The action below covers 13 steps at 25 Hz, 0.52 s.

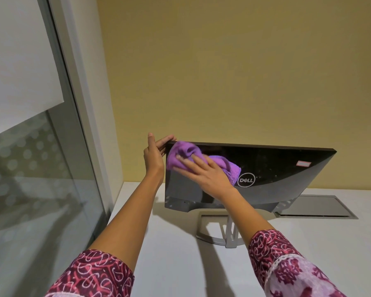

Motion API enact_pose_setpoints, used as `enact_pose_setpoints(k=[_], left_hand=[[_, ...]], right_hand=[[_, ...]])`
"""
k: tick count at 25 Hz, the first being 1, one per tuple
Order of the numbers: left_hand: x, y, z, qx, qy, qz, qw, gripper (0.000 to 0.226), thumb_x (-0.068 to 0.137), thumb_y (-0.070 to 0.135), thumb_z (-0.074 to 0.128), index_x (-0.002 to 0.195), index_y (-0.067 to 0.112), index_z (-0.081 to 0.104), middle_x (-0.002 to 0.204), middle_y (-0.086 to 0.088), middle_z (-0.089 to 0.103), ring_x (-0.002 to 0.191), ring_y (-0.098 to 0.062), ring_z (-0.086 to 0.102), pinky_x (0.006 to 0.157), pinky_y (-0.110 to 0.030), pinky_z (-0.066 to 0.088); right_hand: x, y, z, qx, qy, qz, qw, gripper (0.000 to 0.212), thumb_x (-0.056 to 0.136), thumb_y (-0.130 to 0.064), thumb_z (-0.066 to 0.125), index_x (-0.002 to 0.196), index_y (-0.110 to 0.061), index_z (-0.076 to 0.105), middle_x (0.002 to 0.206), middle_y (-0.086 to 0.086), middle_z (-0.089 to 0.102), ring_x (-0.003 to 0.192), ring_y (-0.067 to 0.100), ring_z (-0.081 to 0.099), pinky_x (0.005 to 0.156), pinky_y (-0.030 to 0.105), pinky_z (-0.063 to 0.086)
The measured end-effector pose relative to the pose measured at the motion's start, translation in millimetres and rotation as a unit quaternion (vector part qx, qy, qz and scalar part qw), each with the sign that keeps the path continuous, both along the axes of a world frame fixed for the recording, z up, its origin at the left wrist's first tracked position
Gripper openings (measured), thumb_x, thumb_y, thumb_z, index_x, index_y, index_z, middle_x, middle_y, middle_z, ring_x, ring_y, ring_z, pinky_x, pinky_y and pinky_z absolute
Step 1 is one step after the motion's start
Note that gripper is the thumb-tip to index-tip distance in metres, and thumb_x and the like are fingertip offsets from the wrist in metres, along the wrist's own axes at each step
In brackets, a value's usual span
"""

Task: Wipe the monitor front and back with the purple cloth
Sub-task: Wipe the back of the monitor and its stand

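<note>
The monitor point(276, 170) stands on a white desk with its glossy black back and round logo facing me, on a silver stand point(219, 232). The purple cloth point(180, 155) lies bunched against the upper left of the back panel. My right hand point(204, 172) presses flat on the cloth with straight fingers. My left hand point(153, 155) holds the monitor's upper left corner, fingers wrapped over the top edge and thumb along the side. The screen side is hidden from me.
The white desk point(169, 254) runs to a yellow wall behind. A grey cable hatch point(315, 205) is set into the desk at the right behind the monitor. A frosted glass partition point(30, 168) stands close on the left.
</note>
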<state>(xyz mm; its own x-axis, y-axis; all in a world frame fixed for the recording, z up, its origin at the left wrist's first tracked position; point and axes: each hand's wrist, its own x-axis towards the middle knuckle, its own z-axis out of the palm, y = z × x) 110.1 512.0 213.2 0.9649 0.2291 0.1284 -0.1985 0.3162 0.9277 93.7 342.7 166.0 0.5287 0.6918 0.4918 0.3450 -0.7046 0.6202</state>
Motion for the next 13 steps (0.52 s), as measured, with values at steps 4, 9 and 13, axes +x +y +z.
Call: enact_pose_setpoints(k=[4,9,13], left_hand=[[4.2,0.4,0.5,-0.001,0.028,0.02,0.999,0.062,0.102,0.042,0.021,0.107,0.002,0.069,0.104,-0.013,0.069,0.099,-0.022,0.063,0.093,-0.029,0.048],[-0.1,-3.7,3.0,-0.015,0.018,0.017,1.0,0.064,0.102,0.042,0.018,0.102,0.005,0.07,0.095,-0.004,0.07,0.084,-0.01,0.065,0.077,-0.015,0.05],[-0.9,-5.0,2.6,-0.017,0.003,0.02,1.0,0.066,0.103,0.04,0.016,0.102,0.003,0.071,0.097,-0.007,0.071,0.087,-0.008,0.065,0.081,-0.012,0.047]], right_hand=[[7.8,23.9,31.4,0.126,-0.023,-0.035,0.991,0.079,0.079,0.001,0.045,0.147,-0.033,0.023,0.155,-0.002,0.017,0.14,0.023,0.02,0.096,0.039,0.029],[3.4,9.9,-8.8,-0.035,0.007,-0.012,0.999,0.09,0.062,-0.007,0.07,0.142,-0.032,0.037,0.149,-0.001,0.038,0.136,0.023,0.036,0.116,0.042,0.011],[-9.5,-22.9,-24.7,-0.064,0.031,-0.029,0.997,0.102,0.061,-0.007,0.074,0.148,-0.03,0.024,0.154,0.001,0.026,0.142,0.023,0.022,0.116,0.044,0.012]])
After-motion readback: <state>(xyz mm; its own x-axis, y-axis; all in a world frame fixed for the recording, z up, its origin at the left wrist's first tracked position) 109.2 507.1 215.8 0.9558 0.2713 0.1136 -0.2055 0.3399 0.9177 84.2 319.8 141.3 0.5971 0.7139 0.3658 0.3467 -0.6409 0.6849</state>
